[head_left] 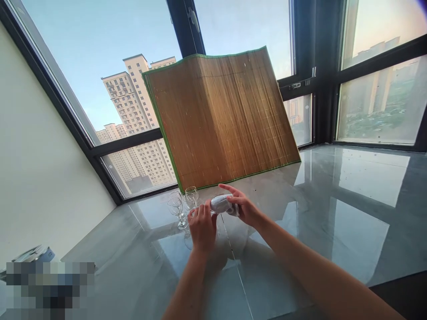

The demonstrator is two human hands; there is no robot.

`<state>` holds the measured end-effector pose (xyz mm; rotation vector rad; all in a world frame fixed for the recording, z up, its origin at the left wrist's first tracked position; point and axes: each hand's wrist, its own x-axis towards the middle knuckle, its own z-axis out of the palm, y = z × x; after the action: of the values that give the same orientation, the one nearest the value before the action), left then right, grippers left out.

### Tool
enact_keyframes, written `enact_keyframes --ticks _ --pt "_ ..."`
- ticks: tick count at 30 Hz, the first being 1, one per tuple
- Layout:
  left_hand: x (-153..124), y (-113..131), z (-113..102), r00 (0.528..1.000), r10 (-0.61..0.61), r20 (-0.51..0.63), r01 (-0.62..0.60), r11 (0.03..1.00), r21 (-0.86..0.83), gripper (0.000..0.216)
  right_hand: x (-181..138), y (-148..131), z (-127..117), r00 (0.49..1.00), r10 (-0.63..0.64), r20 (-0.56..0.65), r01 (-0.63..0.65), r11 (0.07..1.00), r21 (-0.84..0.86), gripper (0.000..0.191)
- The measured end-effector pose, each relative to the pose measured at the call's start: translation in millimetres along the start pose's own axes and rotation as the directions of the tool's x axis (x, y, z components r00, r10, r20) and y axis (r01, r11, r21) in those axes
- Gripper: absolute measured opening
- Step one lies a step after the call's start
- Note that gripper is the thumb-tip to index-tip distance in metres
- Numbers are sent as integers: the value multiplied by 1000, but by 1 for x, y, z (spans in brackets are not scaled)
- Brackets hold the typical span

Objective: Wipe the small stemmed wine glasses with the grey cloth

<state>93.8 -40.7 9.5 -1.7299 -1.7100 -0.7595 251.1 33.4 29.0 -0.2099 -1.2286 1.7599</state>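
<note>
A clear stemmed glass (218, 204) lies tilted on its side in the air, held between both hands above the glossy grey surface. My left hand (202, 227) is closed round its stem end; the fingers hide the foot. At the mouth end, my right hand (245, 208) grips a white cloth (235, 210), with the index finger stretched out to the left. Some white shows inside the bowl, seemingly part of the cloth. Just left of my left hand, several stemmed glasses (175, 205) stand upright close together.
A brown bamboo mat (222, 120) with green edging leans against the dark-framed windows behind the glasses. The shiny grey tiled surface (130, 262) reflects the windows. A white wall (40, 146) rises at left, and a partly blurred packet (46, 254) lies at lower left.
</note>
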Motion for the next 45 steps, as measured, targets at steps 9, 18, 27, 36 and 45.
enact_keyframes --ticks 9,18,27,36,45 --pt "-3 0 3 983 -143 111 160 975 -157 41 -4 -7 13 988 -153 -3 135 881 -454 72" --pt "-4 -6 2 985 -147 91 158 979 -132 35 -4 -8 12 996 -64 -66 55 989 -135 67" --pt "-4 -10 16 906 -385 173 418 760 -498 36 18 8 -23 795 -204 -571 84 970 -229 54" --pt "-5 -11 27 926 -368 89 316 622 -716 45 14 47 2 939 -69 -338 -79 911 -405 68" --pt "-2 -11 18 934 -353 -48 241 724 -647 39 7 38 8 918 274 -288 -362 874 -323 63"
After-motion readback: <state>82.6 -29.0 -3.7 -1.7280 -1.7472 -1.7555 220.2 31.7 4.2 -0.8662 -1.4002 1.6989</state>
